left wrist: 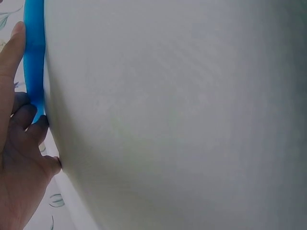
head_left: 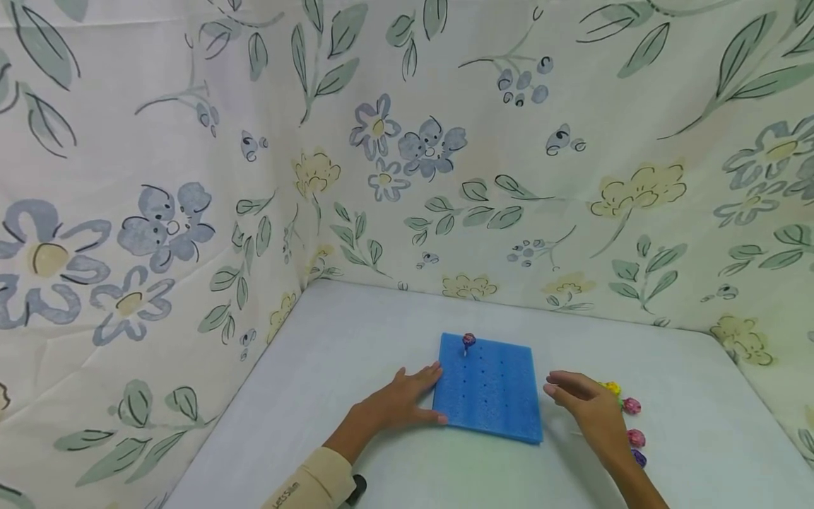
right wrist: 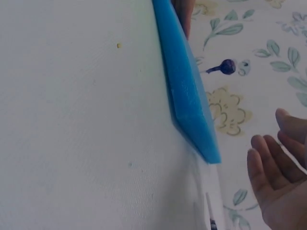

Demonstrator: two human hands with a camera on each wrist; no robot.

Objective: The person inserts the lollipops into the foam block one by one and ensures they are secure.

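A blue foam board (head_left: 486, 389) with rows of small holes lies flat on the white table. One wrapped lollipop (head_left: 468, 340) stands upright on its stick near the board's far left corner; the right wrist view shows its dark purple head (right wrist: 228, 67). My left hand (head_left: 400, 397) rests against the board's left side, fingers spread and thumb at the near corner. The left wrist view has those fingers along the blue edge (left wrist: 34, 52). To the right of the board, my right hand (head_left: 588, 406) hovers with loosely bent fingers and nothing visible between them.
Beside and partly behind the right hand lie several wrapped lollipops: a yellow one (head_left: 612, 387), two pink ones (head_left: 632, 406) and a purple one (head_left: 639, 459). Flower-printed cloth (head_left: 483, 240) hangs behind the table (head_left: 369, 318) and along its sides.
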